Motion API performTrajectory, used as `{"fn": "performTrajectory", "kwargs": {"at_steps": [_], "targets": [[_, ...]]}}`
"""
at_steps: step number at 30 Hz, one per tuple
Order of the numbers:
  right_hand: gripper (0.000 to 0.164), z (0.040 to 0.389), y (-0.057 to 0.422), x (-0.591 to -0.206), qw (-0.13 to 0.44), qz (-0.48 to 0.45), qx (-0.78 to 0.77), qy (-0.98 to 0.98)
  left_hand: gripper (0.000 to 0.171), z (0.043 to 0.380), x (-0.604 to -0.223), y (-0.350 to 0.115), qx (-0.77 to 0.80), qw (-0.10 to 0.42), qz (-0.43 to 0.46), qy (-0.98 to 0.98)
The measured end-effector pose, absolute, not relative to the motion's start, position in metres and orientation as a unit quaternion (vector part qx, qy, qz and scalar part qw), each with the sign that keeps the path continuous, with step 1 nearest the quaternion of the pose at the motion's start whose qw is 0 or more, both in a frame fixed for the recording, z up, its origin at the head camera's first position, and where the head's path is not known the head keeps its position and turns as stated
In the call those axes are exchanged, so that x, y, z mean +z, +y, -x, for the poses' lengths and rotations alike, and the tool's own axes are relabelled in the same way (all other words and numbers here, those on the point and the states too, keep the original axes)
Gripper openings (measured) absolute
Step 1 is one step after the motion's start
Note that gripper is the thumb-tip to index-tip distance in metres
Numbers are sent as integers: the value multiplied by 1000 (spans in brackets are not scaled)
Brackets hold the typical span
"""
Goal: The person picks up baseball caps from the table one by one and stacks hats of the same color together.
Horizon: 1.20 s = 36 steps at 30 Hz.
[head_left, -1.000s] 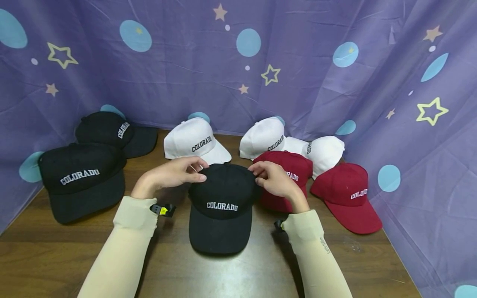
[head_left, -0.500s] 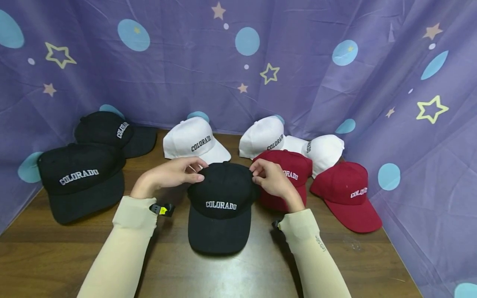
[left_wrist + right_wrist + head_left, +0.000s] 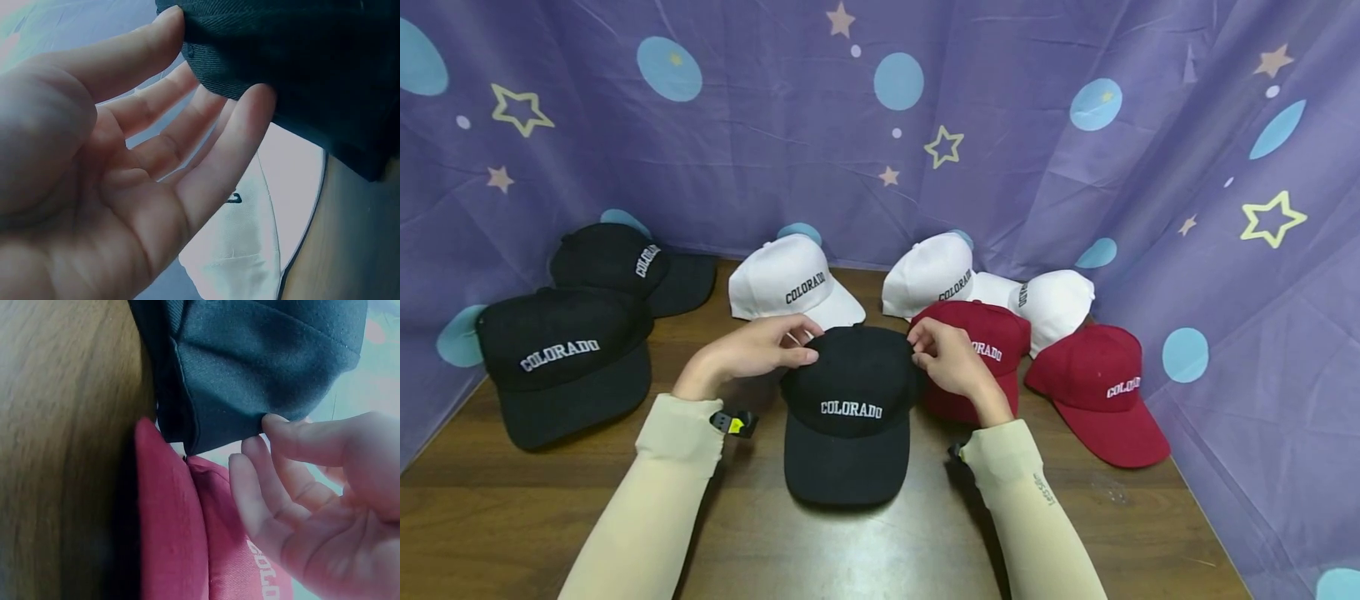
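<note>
Black baseball cap (image 3: 850, 427), white COLORADO lettering, one: over the middle of the wooden table (image 3: 752, 533), between both hands, brim toward the wearer. Left hand (image 3: 752, 348): thumb and fingers nearly together, pinching the cap's left edge. Right hand (image 3: 950, 358): likewise pinching its right edge. Adjoining: red cap (image 3: 1011, 329), partly behind right hand; white cap (image 3: 786, 279), behind left.

I reach forward, left arm (image 3: 640, 492) and right arm (image 3: 1033, 500) slanting inward, my left hand (image 3: 756, 350) bent toward the middle at the wrist, thumb (image 3: 134, 56) apart from curved fingers (image 3: 219, 159), my right hand (image 3: 951, 358) opposite, its thumb (image 3: 312, 436) and fingertips (image 3: 242, 469) drawn in to pinch.
</note>
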State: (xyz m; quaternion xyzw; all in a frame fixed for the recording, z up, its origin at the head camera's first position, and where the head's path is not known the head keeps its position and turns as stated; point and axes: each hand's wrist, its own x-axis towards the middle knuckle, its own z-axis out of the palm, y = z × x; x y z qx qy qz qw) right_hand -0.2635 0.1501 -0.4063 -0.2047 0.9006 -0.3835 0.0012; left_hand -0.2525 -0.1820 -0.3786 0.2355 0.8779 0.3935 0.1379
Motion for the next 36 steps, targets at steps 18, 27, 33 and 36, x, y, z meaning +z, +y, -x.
{"fn": "performTrajectory", "kwargs": {"at_steps": [18,27,33,36], "targets": [[19,261,160,-392,7,214,-373,903,37,252,-372,-190,398,90,-250,878],[21,249,161,-370,-24,218,-385,897,32,245,-353,-205,393,40,-240,887],[23,240,161,-355,-33,248,-387,887,33,230,-329,-223,380,-32,-201,902],[25,235,162,-348,-34,264,-382,885,30,222,-323,-233,385,-64,-176,904]]}}
